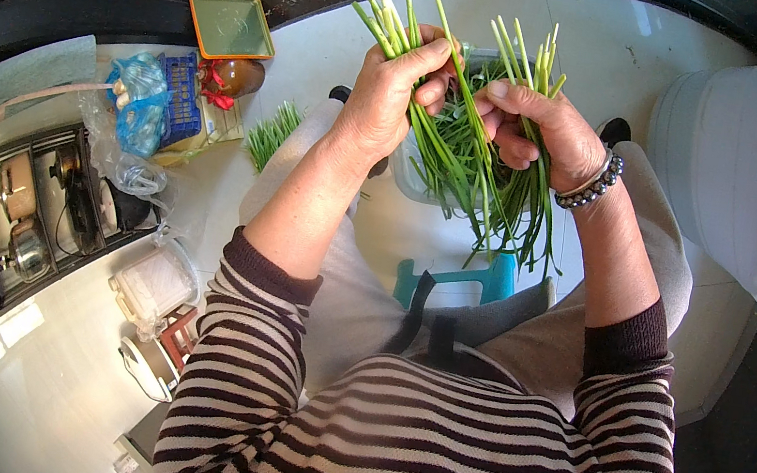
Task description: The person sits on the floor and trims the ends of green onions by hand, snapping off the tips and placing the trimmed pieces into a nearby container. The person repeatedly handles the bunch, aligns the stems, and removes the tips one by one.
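My left hand [401, 86] is closed around a bunch of garlic chives [392, 22], pale stem ends up and green leaves trailing down. A second, smaller bunch of chives [537, 179] sits in my right hand [542, 125], which wears a beaded bracelet [592, 184] at the wrist. One long chive stalk [463, 84] slants between the hands; its upper part passes by my left fingers. Below both hands stands a clear plastic container [417, 176] with more green leaves inside, partly hidden by the hands and bunches.
Another pile of chives [274, 136] lies on the floor beside my left leg. A teal plastic stool [457, 277] shows between my knees. On the right stands a large white plastic container [741, 166]. To the left are a blue basket [180, 97], a brown jar [239, 78] and a shelf rack [50, 224].
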The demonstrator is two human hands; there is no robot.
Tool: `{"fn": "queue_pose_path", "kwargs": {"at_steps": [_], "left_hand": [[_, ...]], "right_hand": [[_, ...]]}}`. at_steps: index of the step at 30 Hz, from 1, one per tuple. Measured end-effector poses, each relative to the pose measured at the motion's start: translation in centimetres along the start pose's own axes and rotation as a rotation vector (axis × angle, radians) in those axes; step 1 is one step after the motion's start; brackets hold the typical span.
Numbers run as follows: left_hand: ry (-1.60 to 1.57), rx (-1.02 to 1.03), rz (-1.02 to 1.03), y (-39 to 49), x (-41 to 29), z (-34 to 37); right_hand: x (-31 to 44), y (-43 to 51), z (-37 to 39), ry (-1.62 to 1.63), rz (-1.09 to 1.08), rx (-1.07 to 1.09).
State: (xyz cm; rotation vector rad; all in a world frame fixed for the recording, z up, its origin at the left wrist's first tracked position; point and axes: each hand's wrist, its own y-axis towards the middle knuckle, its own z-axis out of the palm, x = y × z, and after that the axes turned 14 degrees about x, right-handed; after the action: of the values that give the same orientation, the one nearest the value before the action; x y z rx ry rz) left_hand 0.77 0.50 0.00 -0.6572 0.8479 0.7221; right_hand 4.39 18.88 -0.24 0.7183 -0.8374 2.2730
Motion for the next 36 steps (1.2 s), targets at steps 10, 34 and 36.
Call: {"fn": "queue_pose_path", "kwargs": {"at_steps": [10,34,36], "left_hand": [[0.092,-0.036,-0.031,0.1,0.1,0.7],[0.274,-0.217,0.066,0.0,1.5,1.9],[0.329,-0.217,0.091,-0.2,1.5,2.3]], "right_hand": [[0.0,0.2,0.4,-0.239,-0.039,-0.074],[-0.7,0.9,0.2,0.011,-0.164,-0.32],[-0.6,0.8,0.3,-0.011,-0.17,-0.337]]}}
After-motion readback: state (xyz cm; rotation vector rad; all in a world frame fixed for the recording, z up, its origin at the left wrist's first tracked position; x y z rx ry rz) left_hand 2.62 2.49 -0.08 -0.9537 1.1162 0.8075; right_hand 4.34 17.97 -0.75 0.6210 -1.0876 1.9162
